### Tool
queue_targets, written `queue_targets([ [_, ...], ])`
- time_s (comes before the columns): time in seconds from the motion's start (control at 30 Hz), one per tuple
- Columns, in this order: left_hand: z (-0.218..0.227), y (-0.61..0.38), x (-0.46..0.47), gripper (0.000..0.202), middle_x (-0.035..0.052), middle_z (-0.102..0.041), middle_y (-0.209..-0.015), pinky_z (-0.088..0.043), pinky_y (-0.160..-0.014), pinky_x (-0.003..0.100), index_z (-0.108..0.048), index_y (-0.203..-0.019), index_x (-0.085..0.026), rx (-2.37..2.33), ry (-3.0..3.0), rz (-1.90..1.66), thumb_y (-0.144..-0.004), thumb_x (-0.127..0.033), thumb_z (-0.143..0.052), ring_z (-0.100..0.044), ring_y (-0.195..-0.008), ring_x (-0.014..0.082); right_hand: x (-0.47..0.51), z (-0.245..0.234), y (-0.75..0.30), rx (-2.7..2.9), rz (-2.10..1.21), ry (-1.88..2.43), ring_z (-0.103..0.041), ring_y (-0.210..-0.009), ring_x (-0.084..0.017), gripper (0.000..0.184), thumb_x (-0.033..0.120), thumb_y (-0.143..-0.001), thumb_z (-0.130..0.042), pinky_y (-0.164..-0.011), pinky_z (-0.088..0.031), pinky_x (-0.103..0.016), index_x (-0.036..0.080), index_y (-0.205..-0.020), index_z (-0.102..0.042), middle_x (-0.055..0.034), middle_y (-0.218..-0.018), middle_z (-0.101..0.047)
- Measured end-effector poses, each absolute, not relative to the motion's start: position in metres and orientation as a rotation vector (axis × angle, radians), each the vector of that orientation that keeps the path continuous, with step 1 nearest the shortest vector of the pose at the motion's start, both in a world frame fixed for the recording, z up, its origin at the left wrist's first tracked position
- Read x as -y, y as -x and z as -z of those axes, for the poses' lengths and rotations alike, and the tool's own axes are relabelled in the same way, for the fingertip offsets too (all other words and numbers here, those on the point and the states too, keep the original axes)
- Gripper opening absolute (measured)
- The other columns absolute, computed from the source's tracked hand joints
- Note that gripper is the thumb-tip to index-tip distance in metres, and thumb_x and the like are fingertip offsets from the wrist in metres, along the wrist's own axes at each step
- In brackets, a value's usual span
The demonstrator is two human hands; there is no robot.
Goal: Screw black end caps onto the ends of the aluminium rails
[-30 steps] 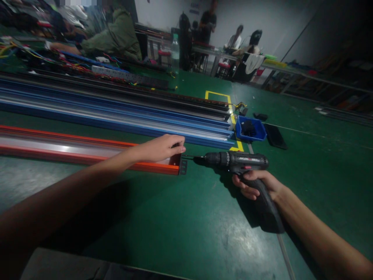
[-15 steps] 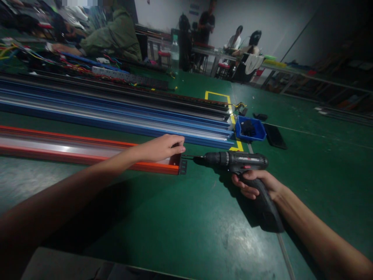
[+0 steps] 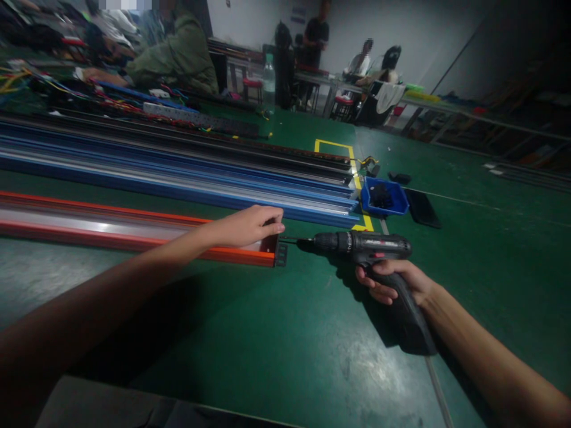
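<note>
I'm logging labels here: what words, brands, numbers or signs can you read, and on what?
No text can be read.
Lettering on the side of the drill in the right hand: too blurred.
Marks on the drill's collar: too small.
Marks on the back wall: too blurred.

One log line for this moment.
left hand at orange profile's end; right hand gripping drill; bit pointing at end cap; blue bin beyond drill

A green tabletop (image 3: 250, 339) bears an orange channel (image 3: 102, 227), blue rails (image 3: 178, 172), a blue bin (image 3: 390, 210) and, dimly, perhaps wiring (image 3: 66, 87).
</note>
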State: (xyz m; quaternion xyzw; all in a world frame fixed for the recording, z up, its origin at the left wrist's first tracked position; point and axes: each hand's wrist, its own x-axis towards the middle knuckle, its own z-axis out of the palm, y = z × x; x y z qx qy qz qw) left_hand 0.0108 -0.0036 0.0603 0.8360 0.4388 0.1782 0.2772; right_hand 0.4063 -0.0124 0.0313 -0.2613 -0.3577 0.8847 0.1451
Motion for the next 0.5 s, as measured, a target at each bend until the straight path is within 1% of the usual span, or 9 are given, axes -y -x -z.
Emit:
queue_targets([
  [0.23, -0.0605, -0.0108, 0.0031, 0.032, 0.0002, -0.059, -0.08, -0.033, -0.068, 0.029, -0.054, -0.083, -0.018, -1.172, -2.251, -0.462, -0.102, -0.043, -0.049, -0.051, -0.074, 0.0146, 0.0134, -0.032, -0.4063, 1.003, -2.537, 0.773, -0.048, -0.043, -0.003, 0.023, 0.02, -0.089, -0.063, -0.05, -0.054, -0.02, 0.003, -0.099, -0.075, -0.0055, -0.079, -0.066],
  [0.5, -0.0623, -0.0119, 0.0041, 0.031, 0.0002, -0.059, -0.08, -0.033, -0.068, 0.029, -0.054, -0.082, -0.018, -1.174, -2.232, -0.465, -0.102, -0.042, -0.049, -0.051, -0.074, 0.0145, 0.0136, -0.0335, -0.4049, 0.983, -2.554, 0.765, -0.047, -0.043, -0.003, 0.021, 0.021, -0.087, -0.066, -0.05, -0.054, -0.02, 0.004, -0.097, -0.076, -0.0037, -0.076, -0.066],
])
